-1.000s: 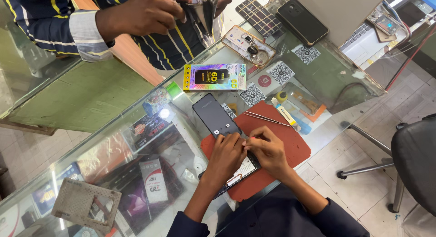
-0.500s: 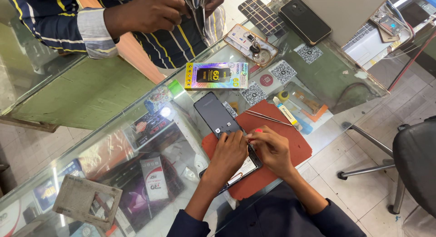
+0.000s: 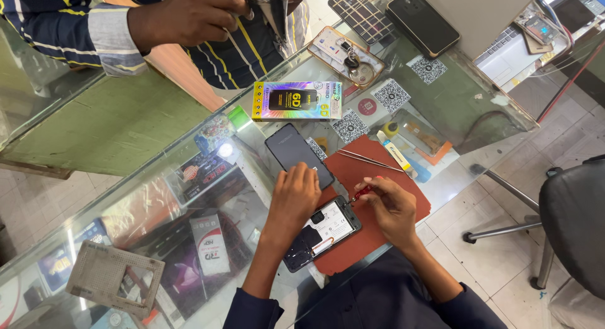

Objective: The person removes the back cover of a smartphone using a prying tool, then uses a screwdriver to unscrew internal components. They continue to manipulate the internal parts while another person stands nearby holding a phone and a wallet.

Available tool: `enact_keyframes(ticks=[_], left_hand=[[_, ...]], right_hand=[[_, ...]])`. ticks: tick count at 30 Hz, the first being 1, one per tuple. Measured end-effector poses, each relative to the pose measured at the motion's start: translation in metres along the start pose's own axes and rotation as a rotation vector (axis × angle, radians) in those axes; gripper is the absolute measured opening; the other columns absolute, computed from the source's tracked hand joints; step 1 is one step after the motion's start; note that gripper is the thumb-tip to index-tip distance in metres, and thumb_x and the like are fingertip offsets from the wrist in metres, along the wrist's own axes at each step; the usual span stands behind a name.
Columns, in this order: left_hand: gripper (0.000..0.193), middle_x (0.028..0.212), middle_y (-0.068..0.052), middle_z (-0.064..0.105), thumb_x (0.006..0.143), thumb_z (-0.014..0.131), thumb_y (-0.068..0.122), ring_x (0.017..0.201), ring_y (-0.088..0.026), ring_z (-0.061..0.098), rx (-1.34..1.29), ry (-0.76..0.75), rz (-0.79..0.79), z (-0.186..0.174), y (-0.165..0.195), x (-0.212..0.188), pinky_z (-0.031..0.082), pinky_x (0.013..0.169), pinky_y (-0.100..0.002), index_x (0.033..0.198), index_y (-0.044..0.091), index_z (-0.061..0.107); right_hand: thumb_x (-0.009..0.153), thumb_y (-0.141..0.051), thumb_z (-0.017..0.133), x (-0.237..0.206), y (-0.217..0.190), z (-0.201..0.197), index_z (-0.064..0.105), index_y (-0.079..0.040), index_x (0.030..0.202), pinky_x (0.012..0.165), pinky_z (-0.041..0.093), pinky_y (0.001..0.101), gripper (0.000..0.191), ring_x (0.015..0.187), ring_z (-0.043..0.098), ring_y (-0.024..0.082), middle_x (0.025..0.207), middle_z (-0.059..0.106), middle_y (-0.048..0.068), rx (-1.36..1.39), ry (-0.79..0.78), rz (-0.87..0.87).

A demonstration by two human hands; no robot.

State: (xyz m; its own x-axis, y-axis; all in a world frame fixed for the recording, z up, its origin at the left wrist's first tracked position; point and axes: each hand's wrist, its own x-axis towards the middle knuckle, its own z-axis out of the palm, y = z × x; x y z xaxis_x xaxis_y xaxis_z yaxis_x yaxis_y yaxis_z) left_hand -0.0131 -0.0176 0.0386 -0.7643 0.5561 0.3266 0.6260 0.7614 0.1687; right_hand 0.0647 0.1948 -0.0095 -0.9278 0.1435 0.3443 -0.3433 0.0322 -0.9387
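An open phone (image 3: pixel 321 233) with its back cover off lies on a red mat (image 3: pixel 378 178), and the mat lies on a glass surface (image 3: pixel 479 108). You can see the phone's inner parts, dark at one end and white in the middle.

The left hand (image 3: pixel 295 195) rests on the top end of the open phone. Its fingers are bent and close together, and they press down on the phone's edge to hold it flat. Just past this hand, on the far side from the person, lies a dark phone (image 3: pixel 299 155) with its screen off. Part of it is on the mat and part is on the glass.

The right hand (image 3: pixel 392 206) is beside the open phone, over the mat. Its fingers are pressed together and pinch a small screwdriver (image 3: pixel 362 191) with a red handle. The tip points at the top corner of the open phone. I cannot tell if the tip touches it.

A pair of thin metal tweezers (image 3: pixel 372 160) lies on the mat, just past the right hand. A white tube (image 3: pixel 396 155) lies at the edge of the mat near the tweezers. Farther from the mat is a shiny rainbow box (image 3: pixel 297 101) with a picture of a phone on it.

On the far side of the surface stands another person in a striped shirt (image 3: pixel 233 51). That person's hand (image 3: pixel 189 17) holds something, but I cannot tell what it is.
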Motion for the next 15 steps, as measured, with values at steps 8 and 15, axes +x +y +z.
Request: enact_keyframes(ticks=[8, 15], left_hand=[[0.009, 0.09, -0.008, 0.054, 0.094, 0.063, 0.012, 0.085, -0.023, 0.057, -0.058, -0.031, -0.069, 0.01, -0.014, 0.002, 0.044, 0.079, -0.039, 0.09, 0.004, 0.061], [0.009, 0.093, -0.009, 0.056, 0.092, 0.065, 0.012, 0.088, -0.024, 0.058, -0.085, -0.011, -0.071, 0.012, -0.018, 0.0, 0.045, 0.08, -0.039, 0.092, 0.004, 0.062]], right_hand=[[0.097, 0.013, 0.058, 0.002, -0.001, 0.005, 0.058, 0.001, 0.133, 0.088, 0.068, 0.0356, 0.038, 0.104, 0.074, 0.023, 0.113, 0.071, 0.017, 0.026, -0.031, 0.033], [0.098, 0.014, 0.057, 0.003, -0.007, 0.008, 0.06, 0.0, 0.132, 0.087, 0.067, 0.0341, 0.037, 0.105, 0.074, 0.025, 0.111, 0.071, 0.017, -0.035, -0.063, -0.029]])
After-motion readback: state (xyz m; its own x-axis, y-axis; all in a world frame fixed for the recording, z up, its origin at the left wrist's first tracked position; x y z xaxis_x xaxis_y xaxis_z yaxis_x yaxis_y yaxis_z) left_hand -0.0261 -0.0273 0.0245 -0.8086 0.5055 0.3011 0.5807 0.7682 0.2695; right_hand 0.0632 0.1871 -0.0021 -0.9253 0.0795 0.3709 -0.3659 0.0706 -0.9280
